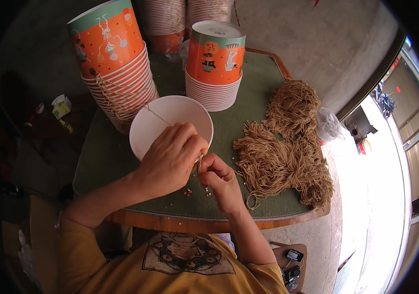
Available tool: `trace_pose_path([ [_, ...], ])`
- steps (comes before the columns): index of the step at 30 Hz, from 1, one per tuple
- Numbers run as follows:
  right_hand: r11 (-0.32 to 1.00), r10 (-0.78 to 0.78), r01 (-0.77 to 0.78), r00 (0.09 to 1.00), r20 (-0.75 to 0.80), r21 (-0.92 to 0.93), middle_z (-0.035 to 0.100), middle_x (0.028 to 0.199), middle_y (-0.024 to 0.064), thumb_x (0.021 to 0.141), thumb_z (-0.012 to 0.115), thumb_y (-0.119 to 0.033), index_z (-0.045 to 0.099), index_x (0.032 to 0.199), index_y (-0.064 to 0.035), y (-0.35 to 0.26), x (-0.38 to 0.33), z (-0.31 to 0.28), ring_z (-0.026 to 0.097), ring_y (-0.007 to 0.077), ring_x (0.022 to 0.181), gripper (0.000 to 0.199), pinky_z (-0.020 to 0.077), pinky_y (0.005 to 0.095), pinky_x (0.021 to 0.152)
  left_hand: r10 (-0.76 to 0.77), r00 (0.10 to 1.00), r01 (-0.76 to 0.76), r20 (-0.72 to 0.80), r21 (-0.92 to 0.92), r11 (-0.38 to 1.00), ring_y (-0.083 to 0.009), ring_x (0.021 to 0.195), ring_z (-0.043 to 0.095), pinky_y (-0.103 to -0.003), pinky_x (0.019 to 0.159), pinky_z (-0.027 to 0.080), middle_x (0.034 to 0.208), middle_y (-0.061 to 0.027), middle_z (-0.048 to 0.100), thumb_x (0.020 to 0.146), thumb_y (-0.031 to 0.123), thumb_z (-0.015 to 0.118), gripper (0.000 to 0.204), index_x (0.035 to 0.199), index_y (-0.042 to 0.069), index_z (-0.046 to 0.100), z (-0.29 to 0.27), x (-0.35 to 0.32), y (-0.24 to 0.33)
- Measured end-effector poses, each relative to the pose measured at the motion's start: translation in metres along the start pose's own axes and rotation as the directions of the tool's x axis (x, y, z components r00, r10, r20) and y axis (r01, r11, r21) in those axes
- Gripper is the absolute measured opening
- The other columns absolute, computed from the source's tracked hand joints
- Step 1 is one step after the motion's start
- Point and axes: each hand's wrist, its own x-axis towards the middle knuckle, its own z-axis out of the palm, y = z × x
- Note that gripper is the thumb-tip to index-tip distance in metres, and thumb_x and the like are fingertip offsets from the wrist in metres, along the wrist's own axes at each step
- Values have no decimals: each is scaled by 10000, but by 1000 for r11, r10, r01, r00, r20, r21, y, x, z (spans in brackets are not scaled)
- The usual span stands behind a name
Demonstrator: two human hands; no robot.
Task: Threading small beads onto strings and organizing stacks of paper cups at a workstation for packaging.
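A white-lined paper bucket (143, 128) lies tipped on the table, its open mouth toward me. One thin tan cord (158, 116) runs from its left rim to my left hand (172, 153), whose fingers are closed over the cord in front of the bucket's mouth. Close beside it, my right hand (220, 185) pinches the cord too, and the fingertips of both hands nearly meet there. My fingers partly hide the cord at that spot. To the right lies a large heap of cut tan cords (273, 159), with a second bundle (293, 109) behind it.
Nested orange-and-green paper buckets (109, 44) stand tall at the left, with cords draped over them. A shorter stack (216, 59) stands at the back, upside down. Small round paper bits (188, 192) dot the green tabletop (209, 208). Right of the table is a stool (292, 257).
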Motion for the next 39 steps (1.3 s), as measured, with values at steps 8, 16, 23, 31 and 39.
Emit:
trace_pose_path([
  [8,999,-31,30,997,-78,-13,563,826,-14,892,545,-107,534,972,-63,5,-8,9,529,71,750,92,424,225,704,36,999,-36,-29,7,999,-313,857,509,-424,780,426,897,-116,447,723,13,608,209,890,53,489,0,2,-8],
  [16,968,-166,135,977,-134,-212,580,814,-20,960,575,-152,570,1008,-15,17,-4,8,514,50,722,145,436,209,679,33,999,-34,-16,-24,999,-307,851,511,-416,776,426,894,-110,450,721,6,612,206,879,56,488,0,2,-7],
  [23,867,-255,162,957,-140,-471,592,831,-10,942,602,-102,591,932,-20,26,-14,7,534,53,727,83,447,208,663,8,999,-7,-38,32,999,-323,877,520,-425,778,428,940,-119,479,756,-38,575,202,926,49,510,-5,1,-9],
  [31,666,-474,333,880,-34,-668,587,841,84,818,703,-12,616,906,-29,20,-22,13,591,194,708,125,485,300,634,-121,947,43,-298,-256,966,-265,701,580,-343,625,480,856,-111,598,808,-72,636,264,1031,17,528,0,-50,20],
  [39,293,-593,457,776,215,-840,574,886,74,722,713,4,632,980,-83,19,-25,23,555,271,751,285,478,362,642,-636,741,508,214,-799,323,-102,888,600,-242,766,475,963,-34,644,970,174,576,221,1108,2,581,9,-68,35],
])
